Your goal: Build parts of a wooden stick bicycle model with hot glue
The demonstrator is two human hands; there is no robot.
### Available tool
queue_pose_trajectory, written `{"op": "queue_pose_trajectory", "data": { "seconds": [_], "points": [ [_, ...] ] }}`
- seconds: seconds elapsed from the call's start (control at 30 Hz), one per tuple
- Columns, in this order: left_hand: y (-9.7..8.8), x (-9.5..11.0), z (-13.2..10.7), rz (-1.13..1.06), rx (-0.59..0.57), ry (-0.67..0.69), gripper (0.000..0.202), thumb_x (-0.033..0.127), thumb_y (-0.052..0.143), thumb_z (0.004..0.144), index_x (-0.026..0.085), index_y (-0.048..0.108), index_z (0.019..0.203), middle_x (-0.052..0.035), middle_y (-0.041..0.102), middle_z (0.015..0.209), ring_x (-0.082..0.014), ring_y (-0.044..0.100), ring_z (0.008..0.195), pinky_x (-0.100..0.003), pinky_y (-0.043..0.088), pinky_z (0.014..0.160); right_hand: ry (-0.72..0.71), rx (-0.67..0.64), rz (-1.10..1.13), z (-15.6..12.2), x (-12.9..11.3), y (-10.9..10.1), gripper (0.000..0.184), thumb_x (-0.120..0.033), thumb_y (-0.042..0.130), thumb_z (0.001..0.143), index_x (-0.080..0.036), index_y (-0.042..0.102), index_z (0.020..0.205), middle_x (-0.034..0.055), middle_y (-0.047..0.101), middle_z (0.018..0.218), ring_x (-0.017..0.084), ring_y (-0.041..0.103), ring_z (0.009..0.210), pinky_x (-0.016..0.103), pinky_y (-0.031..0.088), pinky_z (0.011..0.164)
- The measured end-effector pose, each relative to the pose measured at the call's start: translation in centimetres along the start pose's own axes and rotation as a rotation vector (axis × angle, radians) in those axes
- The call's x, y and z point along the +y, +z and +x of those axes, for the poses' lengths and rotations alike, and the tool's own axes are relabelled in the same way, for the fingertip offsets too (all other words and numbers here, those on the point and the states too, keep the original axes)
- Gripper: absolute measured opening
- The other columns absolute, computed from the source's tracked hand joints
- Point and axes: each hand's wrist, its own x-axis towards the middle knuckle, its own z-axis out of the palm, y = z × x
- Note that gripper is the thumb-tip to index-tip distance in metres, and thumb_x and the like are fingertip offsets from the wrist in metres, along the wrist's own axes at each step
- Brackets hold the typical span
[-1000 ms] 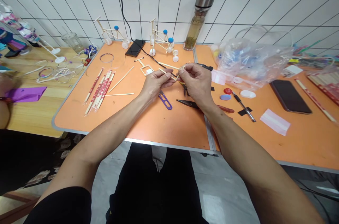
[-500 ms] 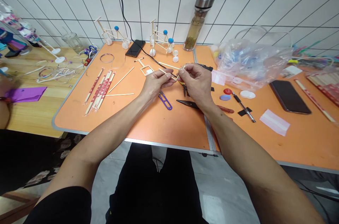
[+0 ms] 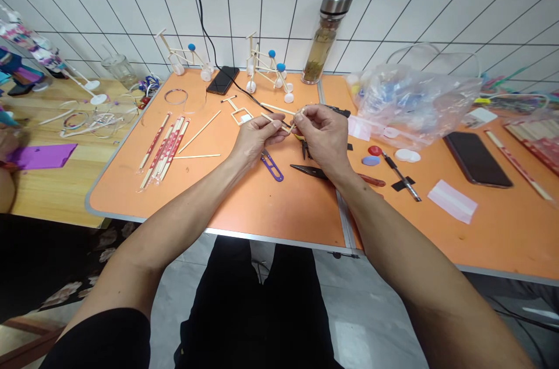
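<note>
My left hand [image 3: 257,139] pinches a thin, pale wooden stick [image 3: 269,118] between thumb and fingers. Close against it, my right hand [image 3: 324,135] is closed at the point where the sticks meet; its fingertips hide the joint. Another pale stick [image 3: 278,108] runs leftward from behind the right fingers. Below the left hand lies a purple thread snipper [image 3: 272,166]. Under the right hand are long-nosed pliers [image 3: 308,170] with a red handle, and a second dark tool partly covered by the fingers. A small square stick frame [image 3: 241,116] rests just beyond the left hand.
Paper-wrapped chopsticks [image 3: 171,148] and loose sticks lie left. Stick models with blue balls [image 3: 272,55], a phone [image 3: 223,80] and a glass tea bottle [image 3: 323,46] stand at the back. A plastic bag [image 3: 414,101] and another phone [image 3: 477,159] are right. Another person's hand holds purple sheet [image 3: 43,156].
My two hands stay nearly still, with the sticks held at almost the same place. At the far left, the other person's hand has shifted slightly by the purple sheet.
</note>
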Motion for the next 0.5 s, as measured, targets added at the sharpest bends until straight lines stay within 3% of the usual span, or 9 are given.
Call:
{"op": "queue_pose_trajectory", "data": {
  "seconds": [0.23, 0.5],
  "points": [
    [-0.03, -0.03, 0.03, -0.019, -0.015, 0.009, 0.022, 0.03, 0.093, 0.093, 0.017, 0.083, 0.108, -0.0044, 0.087, 0.093, -0.0146, 0.085, 0.087, -0.023, 0.069, 0.086, -0.001, 0.002, 0.016, 0.02, -0.02, 0.0, 0.035, -0.057, 0.083, 0.095, -0.026, 0.071, 0.085, -0.0015, 0.072, 0.08, 0.017, 0.073, 0.073, 0.032, 0.06, 0.071],
    [0.02, 0.05, -0.03, -0.004, -0.002, -0.005, 0.026, 0.031, 0.093, 0.093, 0.017, 0.084, 0.112, -0.0052, 0.087, 0.094, -0.0166, 0.086, 0.092, -0.026, 0.069, 0.092, 0.002, 0.002, 0.006, 0.07, 0.11, 0.0, 0.04, -0.063, 0.084, 0.094, -0.026, 0.07, 0.085, -0.0012, 0.072, 0.082, 0.018, 0.074, 0.073, 0.033, 0.062, 0.071]
  ]
}}
